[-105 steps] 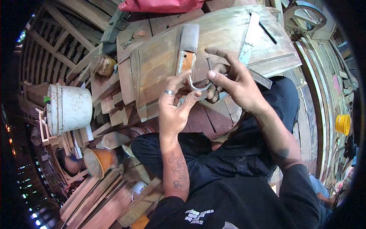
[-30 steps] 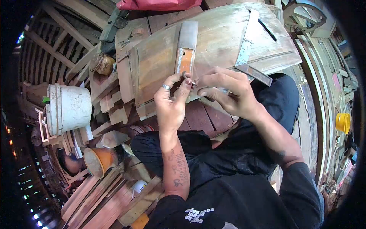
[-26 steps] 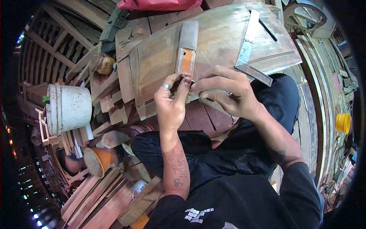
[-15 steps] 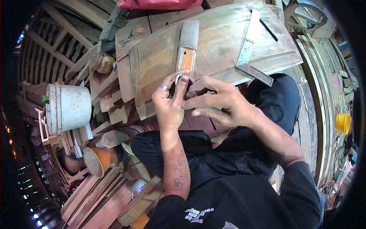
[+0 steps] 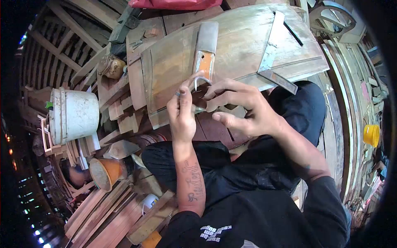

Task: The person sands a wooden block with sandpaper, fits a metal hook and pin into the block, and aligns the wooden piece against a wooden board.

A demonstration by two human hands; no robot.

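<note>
A thin strip (image 5: 201, 79), curled into an arch with a pale edge, stands between my hands above the board's near edge; its material is unclear. My left hand (image 5: 182, 111) is closed on the strip's left side, thumb raised. My right hand (image 5: 244, 107) is close by on the right, fingers bent and apart, fingertips at the strip's right side. I cannot tell whether they touch it. Just beyond, an orange sanding block or tool (image 5: 204, 62) with a grey cover (image 5: 207, 36) lies on the curved wooden panel (image 5: 173, 62).
A try square (image 5: 271, 51) lies on the panel's right part. To the left stand a white bucket (image 5: 80, 115), a jar (image 5: 111, 67) and an orange container (image 5: 108, 173). Wooden strips (image 5: 107, 219) lie lower left. A yellow tub (image 5: 371, 135) is far right.
The strip's arch now shows more clearly between my hands. My left fingers have shifted and blur slightly, and my right fingers have spread a little, the thumb moving right and up.
</note>
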